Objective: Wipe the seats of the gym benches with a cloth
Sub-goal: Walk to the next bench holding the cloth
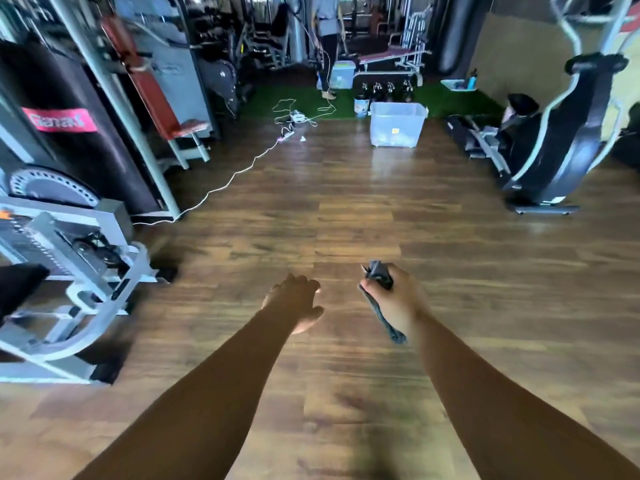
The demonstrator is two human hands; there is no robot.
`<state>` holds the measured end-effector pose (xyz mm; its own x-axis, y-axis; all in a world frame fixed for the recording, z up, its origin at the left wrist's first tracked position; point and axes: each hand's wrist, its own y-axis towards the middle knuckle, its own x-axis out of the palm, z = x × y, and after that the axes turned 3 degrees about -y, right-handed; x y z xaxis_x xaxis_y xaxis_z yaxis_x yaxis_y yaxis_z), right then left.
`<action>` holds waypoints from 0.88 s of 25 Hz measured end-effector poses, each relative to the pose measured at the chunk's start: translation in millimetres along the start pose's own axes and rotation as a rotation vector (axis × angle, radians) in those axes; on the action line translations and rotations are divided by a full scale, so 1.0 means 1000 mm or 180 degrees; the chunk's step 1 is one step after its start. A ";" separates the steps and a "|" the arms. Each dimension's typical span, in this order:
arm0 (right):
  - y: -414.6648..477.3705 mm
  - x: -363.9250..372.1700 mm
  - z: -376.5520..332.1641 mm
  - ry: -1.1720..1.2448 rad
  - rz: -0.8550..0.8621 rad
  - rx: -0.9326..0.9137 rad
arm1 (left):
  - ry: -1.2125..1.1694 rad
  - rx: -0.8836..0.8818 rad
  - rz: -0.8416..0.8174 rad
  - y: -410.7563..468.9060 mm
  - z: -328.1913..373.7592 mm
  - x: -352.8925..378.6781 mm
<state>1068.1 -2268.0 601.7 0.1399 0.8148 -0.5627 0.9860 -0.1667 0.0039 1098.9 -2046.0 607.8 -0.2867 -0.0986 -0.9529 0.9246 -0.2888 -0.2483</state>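
My right hand [398, 299] is closed around a dark grey cloth [381, 275]; one end sticks out above the fist and a strip hangs below it. My left hand [298, 303] is held out beside it over the wooden floor, fingers loosely apart, holding nothing. A red padded bench [149, 84] leans steeply in a grey frame at the left, with a small red seat [194, 128] at its foot. Another red bench [391, 53] stands far back near the middle. A black padded seat [17, 285] shows at the left edge.
A white cable [225, 181] runs across the floor from the left machine to a power strip [287, 133]. A clear plastic bin [396, 123] stands ahead. An elliptical trainer [561, 133] is at the right. A person [327, 39] stands at the back by dumbbells [384, 90].
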 end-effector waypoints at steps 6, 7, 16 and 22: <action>0.224 0.015 -0.012 -0.0052 -0.0112 -0.0309 | -0.0188 -0.0269 0.0153 0.198 -0.036 -0.050; 0.262 0.013 -0.018 -0.0091 -0.0167 -0.0355 | -0.0225 -0.0319 0.0175 0.231 -0.040 -0.061; 0.581 0.071 -0.057 0.0132 -0.0309 -0.0406 | -0.0408 -0.0624 0.0281 0.493 -0.125 -0.151; 0.772 0.146 -0.101 0.0307 -0.0169 -0.0182 | -0.0301 -0.0553 0.0283 0.681 -0.233 -0.223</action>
<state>1858.9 -2221.7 606.2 0.0928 0.8717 -0.4811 0.9954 -0.0922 0.0249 1851.3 -1998.4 610.9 -0.2169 -0.2075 -0.9539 0.9743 -0.1075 -0.1981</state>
